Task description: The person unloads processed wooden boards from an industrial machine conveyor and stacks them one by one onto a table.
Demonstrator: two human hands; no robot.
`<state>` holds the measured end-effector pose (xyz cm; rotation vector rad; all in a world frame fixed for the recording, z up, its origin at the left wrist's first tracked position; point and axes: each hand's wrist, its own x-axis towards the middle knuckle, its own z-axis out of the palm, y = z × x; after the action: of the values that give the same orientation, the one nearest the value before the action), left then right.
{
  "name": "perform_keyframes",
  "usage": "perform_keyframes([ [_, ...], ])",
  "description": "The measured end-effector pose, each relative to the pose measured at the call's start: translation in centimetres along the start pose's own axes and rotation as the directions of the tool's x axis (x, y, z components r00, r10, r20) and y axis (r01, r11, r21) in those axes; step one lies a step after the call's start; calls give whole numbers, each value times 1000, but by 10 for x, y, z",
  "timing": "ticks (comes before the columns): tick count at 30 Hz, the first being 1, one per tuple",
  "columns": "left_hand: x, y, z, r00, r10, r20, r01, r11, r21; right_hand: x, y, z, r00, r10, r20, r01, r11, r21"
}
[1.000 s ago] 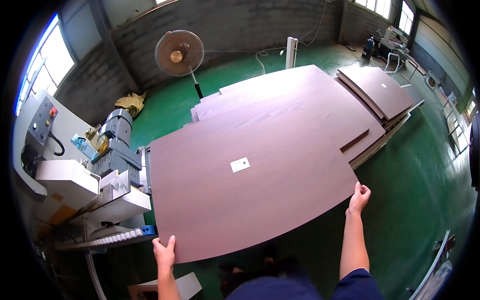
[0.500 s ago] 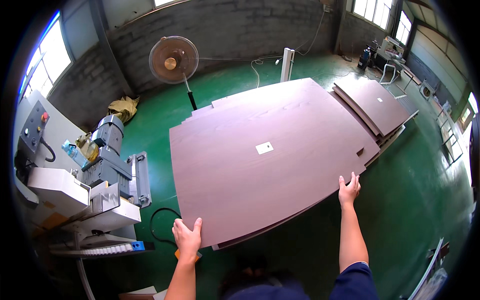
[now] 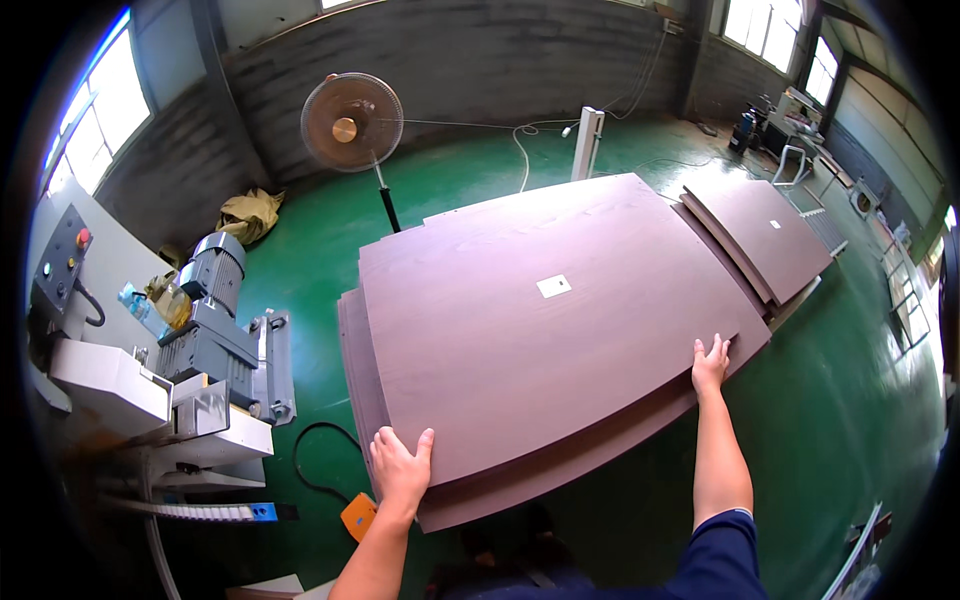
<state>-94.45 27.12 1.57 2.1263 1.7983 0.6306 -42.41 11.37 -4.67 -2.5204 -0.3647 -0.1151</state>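
A large brown wood-grain panel point(image 3: 520, 360) with a white label point(image 3: 553, 287) lies on top of a stack of similar panels. It sits askew, so panels beneath point(image 3: 545, 480) show along the left and near edges. My left hand point(image 3: 400, 465) grips its near left corner, thumb on the top face and fingers over the left edge. At the right end of the near edge, my right hand point(image 3: 711, 362) holds the same panel; part of its grip is hidden.
A second panel pile point(image 3: 755, 230) adjoins on the right. On the left stands a machine with a grey motor point(image 3: 215, 270) and control box point(image 3: 62, 260). Beyond the stack are a fan point(image 3: 352, 122) and a white post point(image 3: 588, 145). An orange pedal point(image 3: 358, 516) with a black cable lies on the floor.
The top panel has slid right and away from me with both hands on it. More of the lower panels now shows at the left and near edges. My view has shifted slightly.
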Motion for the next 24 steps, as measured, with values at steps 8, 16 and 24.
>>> perform_keyframes([
  [8,5,20,6,992,-118,-42,119,993,24,14,16,24,980,-136,-143,155,979,130],
  [16,-4,32,21,987,-134,-82,134,991,-9,28,35,17,951,-216,-219,243,965,101],
  [24,-16,30,15,973,-190,-129,194,981,24,99,27,33,958,-215,-190,176,963,-204],
])
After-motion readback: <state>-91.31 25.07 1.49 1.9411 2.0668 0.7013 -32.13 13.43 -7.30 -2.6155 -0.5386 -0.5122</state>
